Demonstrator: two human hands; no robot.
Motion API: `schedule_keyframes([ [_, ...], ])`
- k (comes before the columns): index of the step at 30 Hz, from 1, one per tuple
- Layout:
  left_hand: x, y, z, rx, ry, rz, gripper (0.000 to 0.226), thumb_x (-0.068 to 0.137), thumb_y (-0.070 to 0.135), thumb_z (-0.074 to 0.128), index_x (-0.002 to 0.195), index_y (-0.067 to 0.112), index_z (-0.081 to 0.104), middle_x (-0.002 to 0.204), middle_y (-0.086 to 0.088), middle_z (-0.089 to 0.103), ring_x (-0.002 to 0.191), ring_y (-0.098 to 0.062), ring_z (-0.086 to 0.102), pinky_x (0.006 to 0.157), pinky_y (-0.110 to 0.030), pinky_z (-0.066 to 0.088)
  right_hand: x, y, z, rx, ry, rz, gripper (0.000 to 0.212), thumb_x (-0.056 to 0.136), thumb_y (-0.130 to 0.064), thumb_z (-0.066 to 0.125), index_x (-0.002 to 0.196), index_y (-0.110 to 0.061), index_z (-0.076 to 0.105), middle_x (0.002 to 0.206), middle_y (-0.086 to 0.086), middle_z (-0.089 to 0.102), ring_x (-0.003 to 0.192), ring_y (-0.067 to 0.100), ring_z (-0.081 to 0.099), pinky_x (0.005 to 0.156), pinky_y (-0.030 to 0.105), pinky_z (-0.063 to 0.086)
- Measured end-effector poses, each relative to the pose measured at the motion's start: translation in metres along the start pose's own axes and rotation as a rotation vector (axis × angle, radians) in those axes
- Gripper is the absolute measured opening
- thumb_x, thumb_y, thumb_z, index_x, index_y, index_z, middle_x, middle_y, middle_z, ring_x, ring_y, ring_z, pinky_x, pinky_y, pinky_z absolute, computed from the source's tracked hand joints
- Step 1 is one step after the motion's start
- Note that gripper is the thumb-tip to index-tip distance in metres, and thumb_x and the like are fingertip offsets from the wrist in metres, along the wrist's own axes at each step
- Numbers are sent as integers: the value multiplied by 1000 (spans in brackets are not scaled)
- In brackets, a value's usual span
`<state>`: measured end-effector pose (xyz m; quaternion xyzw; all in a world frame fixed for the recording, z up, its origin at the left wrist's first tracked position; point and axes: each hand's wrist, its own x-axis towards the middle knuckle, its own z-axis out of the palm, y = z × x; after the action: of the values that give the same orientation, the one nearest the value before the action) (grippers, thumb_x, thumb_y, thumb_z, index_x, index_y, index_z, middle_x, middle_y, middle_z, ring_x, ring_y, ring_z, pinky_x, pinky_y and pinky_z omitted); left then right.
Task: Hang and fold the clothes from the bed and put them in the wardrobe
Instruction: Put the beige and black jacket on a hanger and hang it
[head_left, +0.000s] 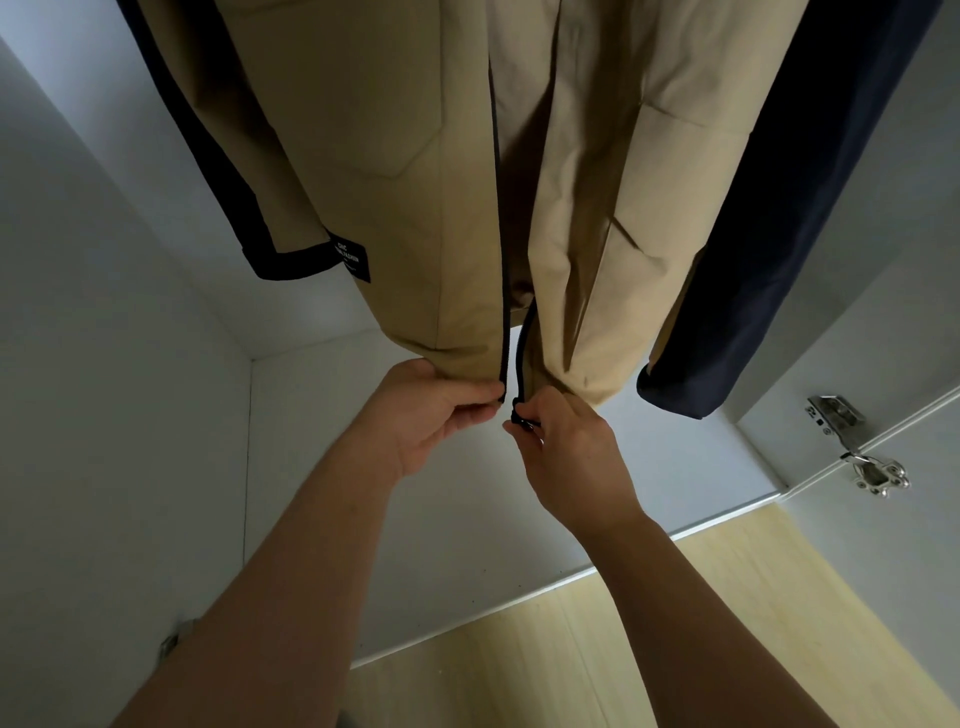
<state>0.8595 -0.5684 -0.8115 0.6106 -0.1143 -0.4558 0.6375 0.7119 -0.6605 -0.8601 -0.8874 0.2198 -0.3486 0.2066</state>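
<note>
1. White wardrobe (104, 364) walls fill the view, with a pale wood floor (675, 649) at 5 o'clock.
2. A shiny metal hinge (857, 447) sits on the wardrobe side at 4 o'clock.
3. A tan jacket (389, 156) hangs inside the wardrobe at 12 o'clock.
4. Its long way runs from 12 o'clock down to the middle, and its bottom edge points down at the hands.
5. The jacket front is open, and the black zip (501, 291) runs down the two front edges.
6. A black label (353, 257) sits on the jacket at 10 o'clock.
7. A dark blue garment (779, 234) hangs just beside the jacket at 2 o'clock.
8. The left hand (431, 410) is curled tight and pinches the bottom corner of one front edge between thumb and fingers.
9. The right hand (576, 452) is curled tight too and pinches the little black zip puller (521, 415) at the bottom of the other edge.
10. The two zip ends are very near each other, but a small gap shows between them.
</note>
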Motion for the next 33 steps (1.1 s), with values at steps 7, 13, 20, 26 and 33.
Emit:
schedule_keyframes([
  [7, 1, -1, -4, -22, -2, 6, 27, 83, -8, 72, 110, -6, 71, 104, -20, 75, 96, -30, 74, 77, -30, 60, 2, 2, -1, 6, 14, 5, 21, 78, -11, 87, 82, -6, 67, 74, 5, 68, 59, 21, 60, 54, 26, 48],
  [13, 5, -10, 2, 51, 67, 136, 29, 80, -1, 79, 108, 0, 73, 103, -14, 77, 96, -24, 75, 80, -28, 60, 2, 2, 1, 8, 5, -3, 19, 79, -12, 86, 83, -7, 68, 75, 3, 67, 60, 19, 59, 57, 21, 43],
  [20, 8, -14, 4, 122, 74, 196, 31, 78, -2, 80, 108, -2, 73, 103, -16, 76, 97, -29, 74, 85, -35, 60, 1, 2, 1, 10, 30, -9, 21, 79, -12, 86, 81, -6, 67, 72, 4, 66, 58, 19, 57, 51, 27, 49],
  [26, 8, -14, 6, 184, 85, 205, 32, 78, 0, 81, 109, -4, 73, 103, -21, 75, 100, -35, 73, 95, -46, 57, 2, 4, 3, 7, 44, -18, 21, 80, -12, 86, 81, -5, 66, 71, 6, 65, 57, 21, 56, 50, 33, 51],
  [33, 5, -13, 7, 317, 91, 209, 29, 78, 5, 83, 105, -1, 75, 99, -17, 77, 95, -31, 75, 96, -47, 57, 2, 7, 4, 0, 57, -20, 21, 80, -14, 85, 81, -7, 66, 70, 4, 64, 57, 20, 56, 49, 35, 52],
])
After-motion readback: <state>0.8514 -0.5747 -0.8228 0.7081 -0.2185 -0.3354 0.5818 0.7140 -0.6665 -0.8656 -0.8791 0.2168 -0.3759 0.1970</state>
